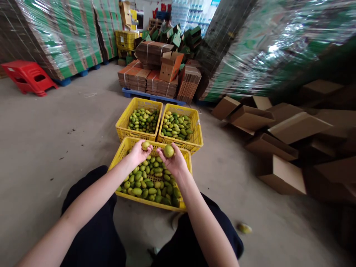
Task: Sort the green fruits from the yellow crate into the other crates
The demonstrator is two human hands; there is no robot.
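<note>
Between my knees stands a yellow plastic crate (189, 163) with many green fruits (152, 191) in it, oval and mango-like. Over its far part, my left hand (138, 151) grips one yellow-green fruit (145, 145). A rounder-looking green fruit (168, 151) is held by my right hand (177, 161), a little to the right and apart from the first. Two more yellow crates stand side by side just beyond: the left crate (121, 124) holds mostly green fruits, the right crate (198, 137) green and yellowish ones.
One loose fruit (244, 227) lies on the floor at right. Open cardboard boxes (283, 174) are heaped on the right. Flattened cartons (147, 79) sit on a blue pallet (152, 97) ahead. A red stool (29, 78) and wrapped stacks (66, 37) stand at left.
</note>
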